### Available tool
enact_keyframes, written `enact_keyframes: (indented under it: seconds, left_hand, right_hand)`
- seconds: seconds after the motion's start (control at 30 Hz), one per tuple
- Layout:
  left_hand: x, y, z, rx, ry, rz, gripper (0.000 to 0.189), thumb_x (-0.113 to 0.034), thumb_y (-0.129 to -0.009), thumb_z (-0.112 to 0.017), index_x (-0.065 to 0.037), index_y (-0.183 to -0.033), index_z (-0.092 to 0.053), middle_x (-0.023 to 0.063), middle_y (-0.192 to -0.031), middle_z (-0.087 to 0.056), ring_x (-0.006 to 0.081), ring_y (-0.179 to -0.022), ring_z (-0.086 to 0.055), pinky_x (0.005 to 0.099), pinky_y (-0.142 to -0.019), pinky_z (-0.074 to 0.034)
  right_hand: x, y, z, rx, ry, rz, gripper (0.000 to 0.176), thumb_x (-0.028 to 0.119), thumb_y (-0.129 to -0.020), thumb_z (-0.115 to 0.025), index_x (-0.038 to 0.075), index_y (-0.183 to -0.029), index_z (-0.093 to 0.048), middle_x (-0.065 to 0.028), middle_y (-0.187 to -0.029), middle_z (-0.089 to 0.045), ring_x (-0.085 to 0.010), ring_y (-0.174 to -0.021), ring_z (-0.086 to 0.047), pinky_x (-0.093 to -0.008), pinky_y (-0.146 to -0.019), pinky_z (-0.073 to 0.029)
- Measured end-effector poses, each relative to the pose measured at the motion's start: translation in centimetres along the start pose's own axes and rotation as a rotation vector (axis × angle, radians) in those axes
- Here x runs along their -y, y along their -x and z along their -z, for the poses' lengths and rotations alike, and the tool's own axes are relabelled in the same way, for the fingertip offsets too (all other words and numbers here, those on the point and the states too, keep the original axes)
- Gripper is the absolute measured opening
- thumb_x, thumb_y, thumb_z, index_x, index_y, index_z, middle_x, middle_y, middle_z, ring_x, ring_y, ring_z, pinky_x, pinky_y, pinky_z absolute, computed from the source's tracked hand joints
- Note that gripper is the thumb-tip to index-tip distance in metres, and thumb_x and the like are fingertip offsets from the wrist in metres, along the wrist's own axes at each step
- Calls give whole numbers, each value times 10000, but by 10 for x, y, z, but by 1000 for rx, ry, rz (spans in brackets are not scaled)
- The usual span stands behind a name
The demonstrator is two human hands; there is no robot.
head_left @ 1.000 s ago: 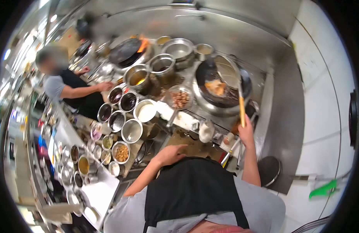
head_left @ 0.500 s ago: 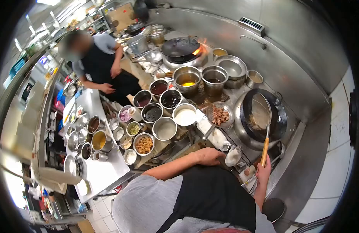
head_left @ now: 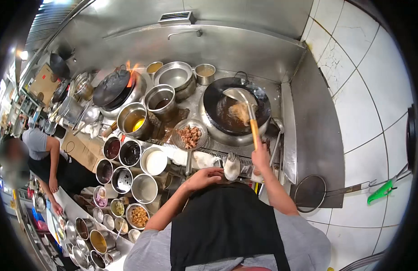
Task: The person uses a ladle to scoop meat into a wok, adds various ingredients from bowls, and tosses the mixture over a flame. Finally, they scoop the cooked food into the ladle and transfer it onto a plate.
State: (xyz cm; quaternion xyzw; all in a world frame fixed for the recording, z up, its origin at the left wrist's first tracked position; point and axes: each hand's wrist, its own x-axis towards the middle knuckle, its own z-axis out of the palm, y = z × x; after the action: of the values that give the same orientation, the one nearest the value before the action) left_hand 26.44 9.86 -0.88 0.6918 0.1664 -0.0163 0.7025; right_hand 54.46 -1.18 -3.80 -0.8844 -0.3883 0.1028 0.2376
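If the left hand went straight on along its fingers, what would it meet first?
Probably the white crumpled cloth-like bundle just past the left hand, though depth is unclear here.

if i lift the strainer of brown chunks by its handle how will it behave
The strainer will probably feel heaviest at its far end, since the brown chunks sit there, away from the handle. It looks metallic, so it should stay stiff. The chunks may slide or spill if it tilts, as they appear loose and uncovered.

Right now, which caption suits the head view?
Right hand holding a wooden-handled utensil over a wok; flames at left.
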Motion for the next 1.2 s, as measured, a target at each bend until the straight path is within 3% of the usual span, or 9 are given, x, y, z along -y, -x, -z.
enact_keyframes:
  seconds: [0.27,0.33,0.37,0.47,0.6,0.87,0.93,1.0,1.2]
  left_hand:
    - [14,-53,-9,-172,637,230,524,-297,-980,-550,-114,-1431,-356,91,-1219,-576,202,-977,-624,381,-874,-518]
    - [5,-64,-8,-182,809,201,523,-341,-983,-535,-114,-1417,-352,96,-1225,-577,199,-952,-614,378,-822,-518]
    - [1,-65,-11,-283,802,220,557,-284,-949,-606,-100,-1410,-352,105,-1186,-574,182,-973,-586,375,-809,-505]
    - [40,-90,-6,-509,199,167,671,-205,-872,-705,-97,-1421,-336,108,-1072,-595,162,-871,-602,333,-712,-518]
    - [-2,-82,12,-605,-101,223,775,-54,-775,-695,-50,-1434,-287,112,-941,-596,148,-570,-546,288,-470,-460]
    - [-3,-117,62,-639,445,100,431,-68,-834,-546,-96,-1252,-442,10,-588,-445,131,-378,-401,288,-328,-351]
    - [-4,-115,71,-640,428,170,315,-89,-858,-543,-93,-1160,-452,21,-605,-444,138,-396,-410,292,-335,-356]
    - [4,-115,79,-616,454,200,252,-98,-870,-540,-94,-1104,-446,31,-629,-448,145,-422,-425,297,-349,-368]
    - [5,-116,77,-458,615,309,144,-111,-897,-522,-71,-988,-417,70,-708,-464,169,-517,-477,313,-408,-422]
  right_hand:
    - [47,61,-21,227,-198,83,805,71,-820,-597,64,-1511,-183,-309,-1206,-444,-482,-999,-570,-492,-856,-494]
    - [55,67,-19,193,-401,480,762,97,-824,-637,26,-1483,-263,-284,-1268,-470,-395,-976,-608,-436,-858,-509]
    - [53,70,-11,471,-694,243,693,123,-829,-659,-3,-1439,-357,-245,-1292,-507,-291,-972,-611,-368,-850,-512]
    - [6,72,-22,286,-701,130,629,131,-851,-654,48,-1423,-407,-163,-1227,-572,-174,-874,-634,-312,-773,-521]
    - [-104,90,-74,-164,-93,-254,603,130,-829,-653,67,-1389,-438,-271,-1227,-532,-379,-1052,-582,-439,-883,-484]
    - [-174,104,-120,1,-152,-500,837,4,-799,-513,143,-1531,-130,-384,-1367,-366,-502,-1207,-454,-490,-1042,-384]
    - [-219,86,-146,-255,-156,-249,838,3,-791,-514,118,-1528,-133,-342,-1359,-424,-446,-1069,-580,-463,-892,-500]
    - [-152,67,-58,42,-540,-653,791,21,-796,-541,83,-1511,-207,-275,-1268,-540,-363,-924,-646,-408,-733,-548]
    - [-153,41,-45,-239,-615,-395,728,35,-834,-572,128,-1494,-280,-69,-736,-544,-145,-447,-471,-310,-353,-377]
